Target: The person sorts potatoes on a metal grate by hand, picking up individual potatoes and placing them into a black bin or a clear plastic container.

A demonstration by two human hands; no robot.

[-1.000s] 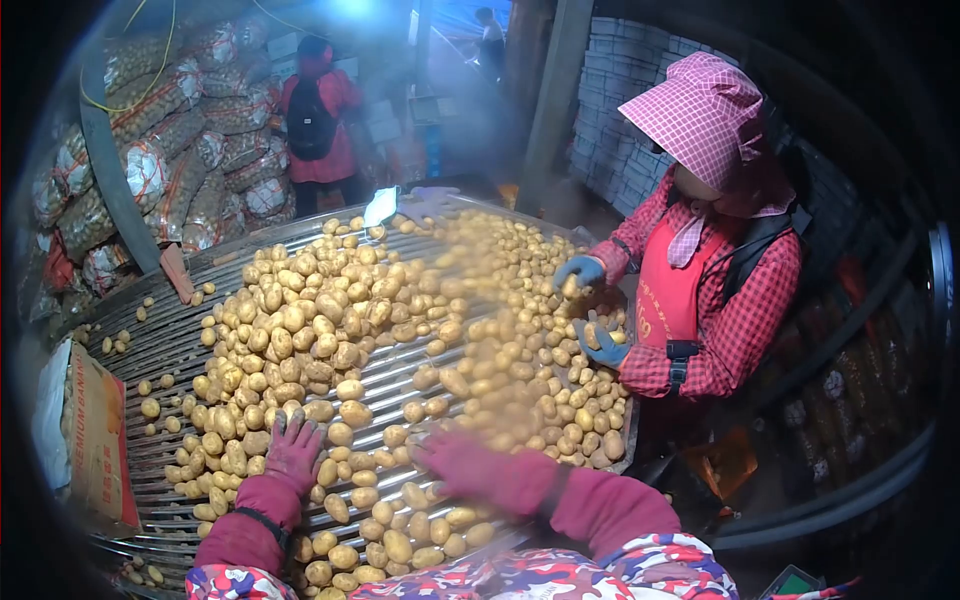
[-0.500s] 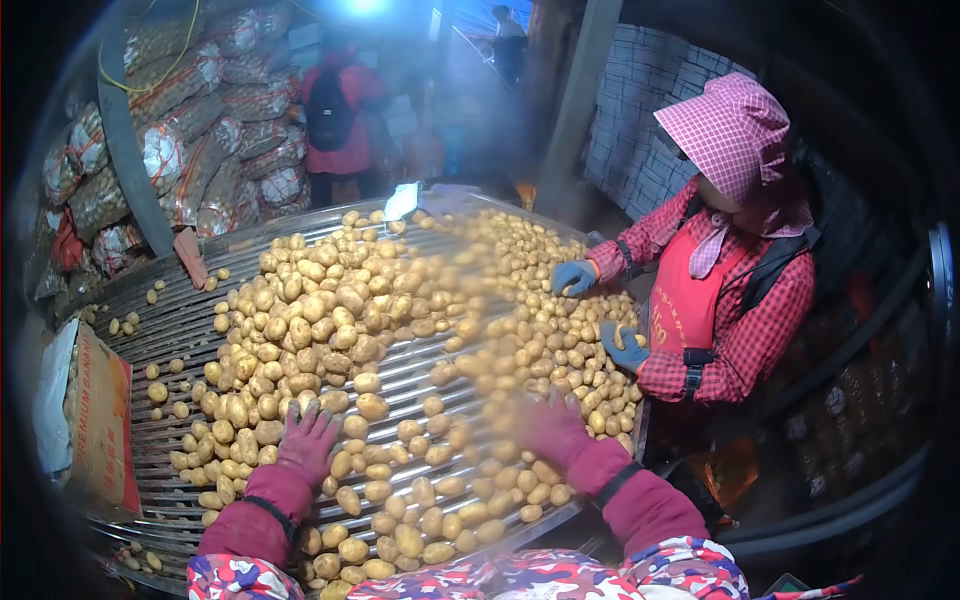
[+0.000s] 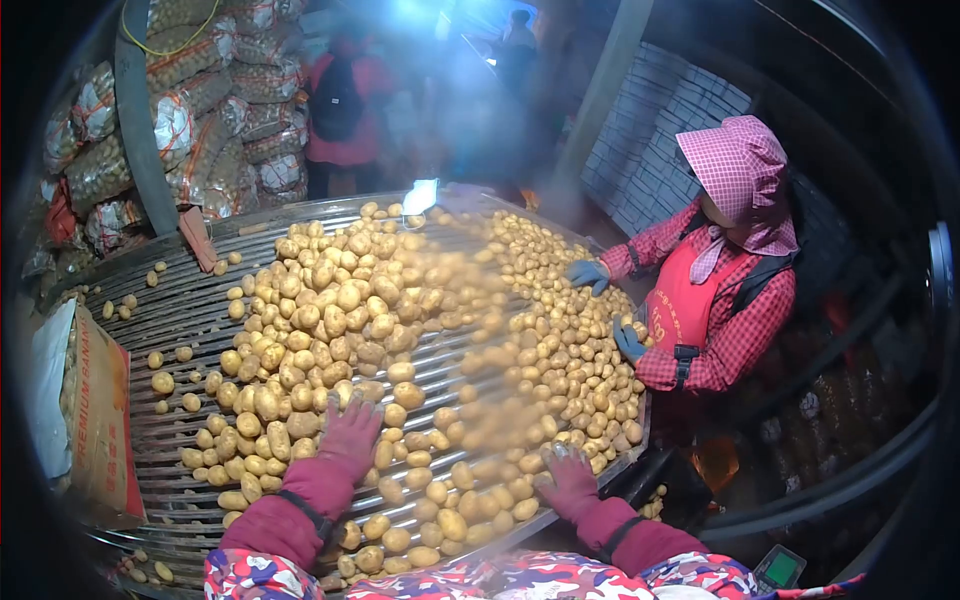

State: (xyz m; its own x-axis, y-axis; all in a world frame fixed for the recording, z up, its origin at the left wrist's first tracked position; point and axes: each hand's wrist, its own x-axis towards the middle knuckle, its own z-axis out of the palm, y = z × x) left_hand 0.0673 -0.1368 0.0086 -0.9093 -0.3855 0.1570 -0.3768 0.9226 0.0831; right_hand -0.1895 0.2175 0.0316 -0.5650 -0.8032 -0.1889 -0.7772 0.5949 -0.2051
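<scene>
Many potatoes (image 3: 300, 350) lie heaped on a slatted metal sorting table (image 3: 165, 440). My left hand (image 3: 350, 437), in a dusty pink glove, rests against the right lower side of the big heap with its fingers spread. At the table's near right edge, my right hand (image 3: 568, 483), gloved alike, touches potatoes with its fingers apart. Neither hand grips a potato. Loose potatoes are scattered over the slats between my hands. A blurry smear hides part of the middle of the view.
Opposite right, a co-worker (image 3: 715, 270) in blue gloves handles smaller potatoes. A cardboard box (image 3: 108, 430) stands at the left. A face mask (image 3: 421, 196) lies at the far edge. Filled mesh sacks (image 3: 195, 150) are stacked behind, near another person (image 3: 340, 110).
My left hand has moved right along the heap's edge. My right hand has drawn back toward me, to the table's edge. Fewer bare slats show between them. The co-worker's hands have shifted slightly.
</scene>
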